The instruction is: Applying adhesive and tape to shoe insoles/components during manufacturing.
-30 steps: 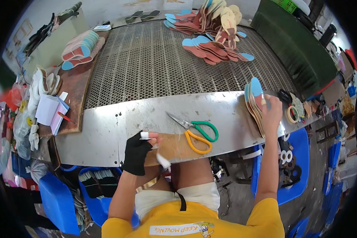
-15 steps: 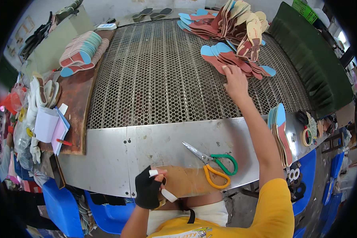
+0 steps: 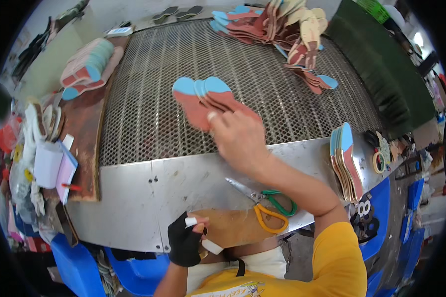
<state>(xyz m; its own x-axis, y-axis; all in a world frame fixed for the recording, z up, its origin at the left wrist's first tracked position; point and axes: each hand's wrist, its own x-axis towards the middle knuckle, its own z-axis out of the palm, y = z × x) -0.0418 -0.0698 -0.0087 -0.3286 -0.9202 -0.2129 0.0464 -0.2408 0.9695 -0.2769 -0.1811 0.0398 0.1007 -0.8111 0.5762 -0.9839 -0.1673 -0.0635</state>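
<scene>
My right hand (image 3: 240,138) is closed on a small fanned bunch of shoe insoles (image 3: 195,106), red-brown with light blue ends, held over the perforated metal mesh (image 3: 148,99). My left hand (image 3: 186,240), in a black fingerless glove with white wraps at the fingers, is curled at the table's front edge. What it holds, if anything, I cannot make out. Beside it lies a brown sheet (image 3: 228,225). Scissors (image 3: 257,200) with one green and one orange handle rest partly on that sheet, below my right forearm.
A big heap of insoles (image 3: 270,29) lies at the far right, a few more (image 3: 314,81) before it. One stack (image 3: 346,163) stands at the right edge. Another pile (image 3: 89,67) sits on the brown board (image 3: 86,143) at left, near a notepad (image 3: 49,158). A tape roll (image 3: 378,162) is at right.
My right hand has taken a bunch of insoles from the group at the right and carried it left and nearer across the mesh. My left hand stays at the front edge.
</scene>
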